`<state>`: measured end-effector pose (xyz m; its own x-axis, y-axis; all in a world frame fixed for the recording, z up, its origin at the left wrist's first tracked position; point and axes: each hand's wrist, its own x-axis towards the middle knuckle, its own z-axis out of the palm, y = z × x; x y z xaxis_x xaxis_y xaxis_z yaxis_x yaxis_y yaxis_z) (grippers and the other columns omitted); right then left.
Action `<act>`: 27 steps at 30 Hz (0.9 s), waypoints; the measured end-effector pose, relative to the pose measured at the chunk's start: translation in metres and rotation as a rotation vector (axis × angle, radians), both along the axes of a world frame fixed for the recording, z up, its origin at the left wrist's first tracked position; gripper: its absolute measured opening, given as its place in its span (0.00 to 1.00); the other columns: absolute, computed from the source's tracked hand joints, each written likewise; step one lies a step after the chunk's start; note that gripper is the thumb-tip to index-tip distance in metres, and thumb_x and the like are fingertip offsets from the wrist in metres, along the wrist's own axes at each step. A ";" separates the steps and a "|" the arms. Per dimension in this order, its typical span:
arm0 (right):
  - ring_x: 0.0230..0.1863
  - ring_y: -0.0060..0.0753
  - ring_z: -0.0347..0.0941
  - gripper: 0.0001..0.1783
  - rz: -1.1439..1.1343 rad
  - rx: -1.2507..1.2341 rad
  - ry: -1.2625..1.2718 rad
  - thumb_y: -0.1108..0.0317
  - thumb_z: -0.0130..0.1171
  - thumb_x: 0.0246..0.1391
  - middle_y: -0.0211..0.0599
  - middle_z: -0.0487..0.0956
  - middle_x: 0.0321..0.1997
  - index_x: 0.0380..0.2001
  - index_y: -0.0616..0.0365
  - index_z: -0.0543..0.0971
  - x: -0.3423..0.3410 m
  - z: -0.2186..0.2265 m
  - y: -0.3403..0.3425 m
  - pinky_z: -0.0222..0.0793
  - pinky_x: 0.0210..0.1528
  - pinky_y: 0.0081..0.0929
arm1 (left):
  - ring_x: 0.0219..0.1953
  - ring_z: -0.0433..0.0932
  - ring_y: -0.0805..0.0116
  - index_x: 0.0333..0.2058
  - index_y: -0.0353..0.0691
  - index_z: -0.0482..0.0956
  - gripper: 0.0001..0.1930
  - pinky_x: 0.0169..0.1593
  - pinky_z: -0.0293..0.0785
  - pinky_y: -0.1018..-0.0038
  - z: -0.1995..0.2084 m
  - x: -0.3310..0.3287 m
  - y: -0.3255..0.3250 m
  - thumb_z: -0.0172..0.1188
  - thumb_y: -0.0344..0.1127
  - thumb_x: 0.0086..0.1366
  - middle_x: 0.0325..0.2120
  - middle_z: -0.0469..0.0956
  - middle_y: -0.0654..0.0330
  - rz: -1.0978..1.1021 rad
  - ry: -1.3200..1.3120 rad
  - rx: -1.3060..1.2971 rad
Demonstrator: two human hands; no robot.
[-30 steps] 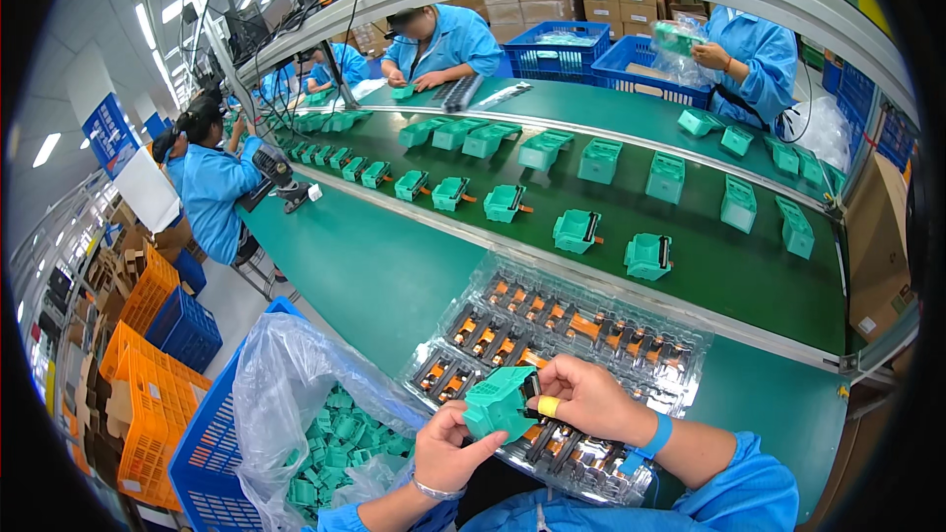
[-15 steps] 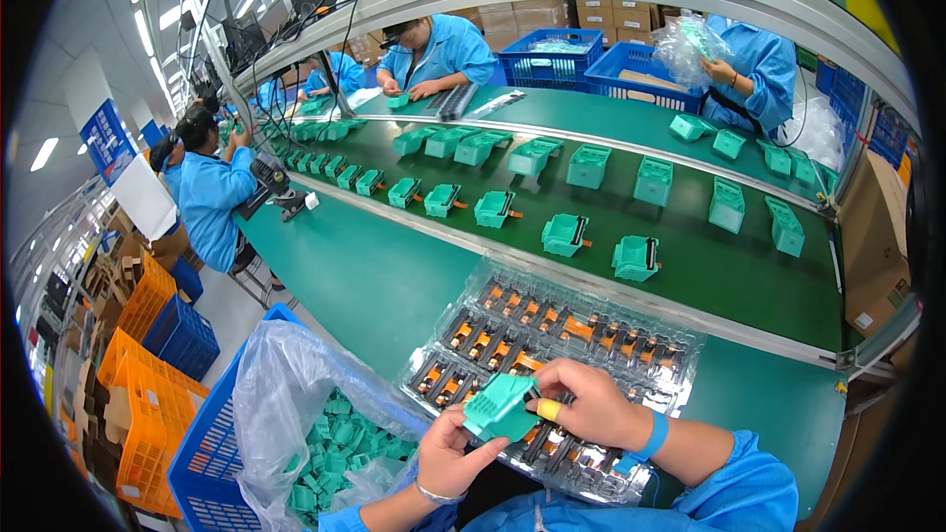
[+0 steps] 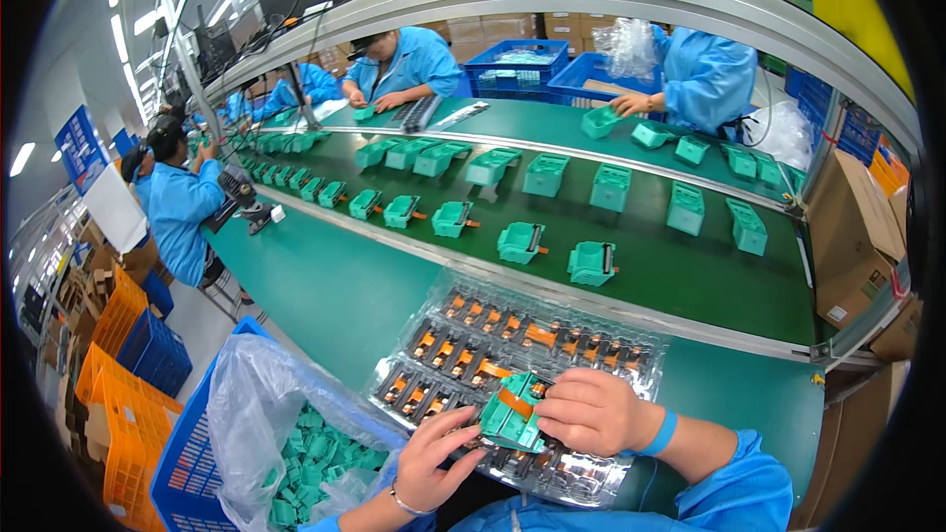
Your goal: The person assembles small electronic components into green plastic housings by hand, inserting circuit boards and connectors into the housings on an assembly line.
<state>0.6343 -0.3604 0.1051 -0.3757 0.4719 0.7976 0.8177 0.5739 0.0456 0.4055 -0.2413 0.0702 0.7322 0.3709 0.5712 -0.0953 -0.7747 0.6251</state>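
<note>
- From where I stand, the workshop is long and busy, with a green workbench running along a dark green conveyor belt.
- Teal housings stand spaced along the belt in two rows. Those in the nearer row carry a dark bar and an orange tab at one side; the gaps presumably keep each piece easy to pick out.
- In front of the person lies a clear plastic tray full of black parts with orange strips. Its pockets seem meant to hold them apart, all within reach of both hands.
- The teal plastic housing in hand is above the tray's near part, tilted, an orange strip lying across it. I cannot tell whether it touches the tray.
- The left hand grips its left side, fingers slightly parted — a steadying hold, I'd judge.
- The right hand has its fingers bunched over the right end, apparently pressing or guiding; the fingertips' contact is partly hidden.
- Beside the left arm is a blue crate with a clear liner bag holding small teal parts — probably bagged to keep them together.
- Across the belt, a co-worker's hand touches another teal housing.
</note>
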 end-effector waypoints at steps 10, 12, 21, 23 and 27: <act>0.27 0.24 0.71 0.10 -0.759 -0.244 1.186 0.80 0.62 0.42 0.32 0.72 0.25 0.27 0.62 0.70 0.174 -0.063 -0.051 0.70 0.29 0.25 | 0.44 0.75 0.68 0.48 0.33 0.70 0.15 0.47 0.71 0.75 -0.006 0.000 -0.011 0.52 0.21 0.61 0.43 0.74 0.54 0.156 0.023 -0.451; 0.28 0.22 0.71 0.10 -0.828 -0.339 1.269 0.79 0.62 0.43 0.32 0.72 0.25 0.27 0.62 0.70 0.208 -0.076 -0.058 0.70 0.27 0.24 | 0.45 0.75 0.61 0.44 0.32 0.69 0.18 0.48 0.73 0.69 -0.013 0.004 -0.004 0.59 0.20 0.53 0.43 0.74 0.49 0.125 -0.184 -0.579; 0.20 0.27 0.69 0.11 -0.948 -0.571 1.674 0.78 0.61 0.45 0.36 0.71 0.25 0.26 0.60 0.67 0.252 -0.110 -0.041 0.74 0.17 0.25 | 0.38 0.77 0.69 0.39 0.36 0.71 0.08 0.40 0.75 0.75 -0.014 -0.101 0.054 0.54 0.24 0.60 0.37 0.77 0.57 0.548 -0.068 -0.758; 0.26 0.31 0.71 0.11 -0.948 -0.654 1.667 0.73 0.62 0.47 0.41 0.72 0.30 0.31 0.63 0.69 0.249 -0.111 -0.040 0.75 0.25 0.30 | 0.38 0.76 0.71 0.40 0.36 0.72 0.10 0.41 0.74 0.77 -0.026 -0.144 0.063 0.56 0.26 0.59 0.37 0.77 0.59 0.631 -0.048 -0.865; 0.43 0.34 0.69 0.21 -1.081 -0.435 0.732 0.65 0.61 0.48 0.41 0.71 0.43 0.44 0.63 0.71 0.199 -0.079 -0.021 0.67 0.43 0.32 | 0.41 0.76 0.66 0.46 0.35 0.70 0.18 0.44 0.73 0.73 -0.073 -0.240 0.071 0.60 0.30 0.56 0.41 0.76 0.54 0.948 0.169 -0.958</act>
<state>0.8332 -0.3813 0.0256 0.7727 0.5182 0.3667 0.6216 -0.5004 -0.6026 0.1660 -0.1699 -0.0026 0.0102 0.9646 -0.2637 0.3576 0.2427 0.9018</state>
